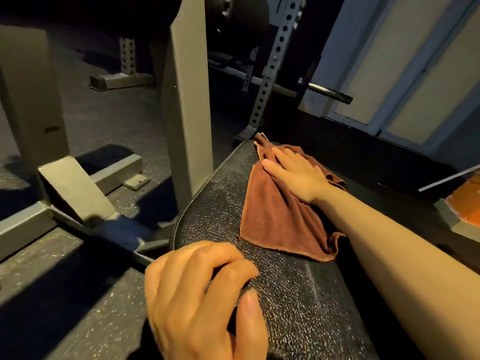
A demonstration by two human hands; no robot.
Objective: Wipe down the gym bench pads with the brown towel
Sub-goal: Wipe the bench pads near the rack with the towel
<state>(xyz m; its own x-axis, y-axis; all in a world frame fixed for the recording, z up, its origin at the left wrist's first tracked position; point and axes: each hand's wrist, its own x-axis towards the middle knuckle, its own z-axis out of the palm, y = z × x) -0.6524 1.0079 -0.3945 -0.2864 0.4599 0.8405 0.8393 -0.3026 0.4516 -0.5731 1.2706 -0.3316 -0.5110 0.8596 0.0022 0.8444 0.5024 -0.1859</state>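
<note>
Pressing brown towel (pixel 280 216) | under right hand (pixel 298 172) | on bench pad (pixel 298 294)

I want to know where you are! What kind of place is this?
Most likely a gym. A black padded bench is being wiped with a brown towel, a steel rack upright with holes stands behind, and a barbell rests across it.

Two bare forearms, sleeveless, no jewellery visible.
</note>
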